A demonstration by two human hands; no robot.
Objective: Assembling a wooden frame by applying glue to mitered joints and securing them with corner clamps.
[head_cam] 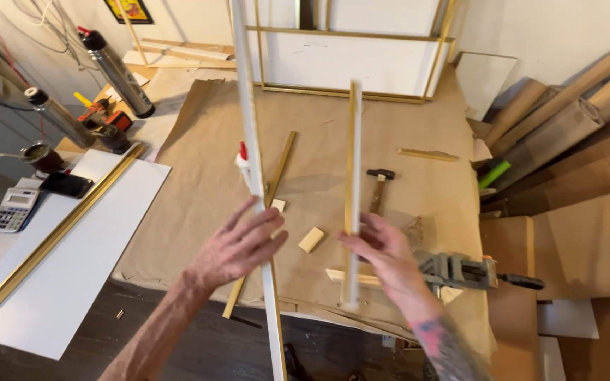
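My left hand (238, 247) rests with its fingers spread against a long white and gold moulding strip (250, 134) that runs from the top of the view down to the bottom edge. My right hand (384, 252) grips a shorter white and gold strip (352, 176) held upright above the table. Under both hands lies brown paper (319, 141) covering the worktable. A small wooden block (311, 239) sits on the paper between my hands.
On the paper lie a hammer (378, 185), a glue bottle (243, 161), a gold strip (428, 154) and a corner clamp (460, 270). A gold frame (347, 93) stands at the back. At the left are a white board (72, 261), a calculator (11, 209) and a phone (67, 185). Cardboard rolls (566, 113) lean at the right.
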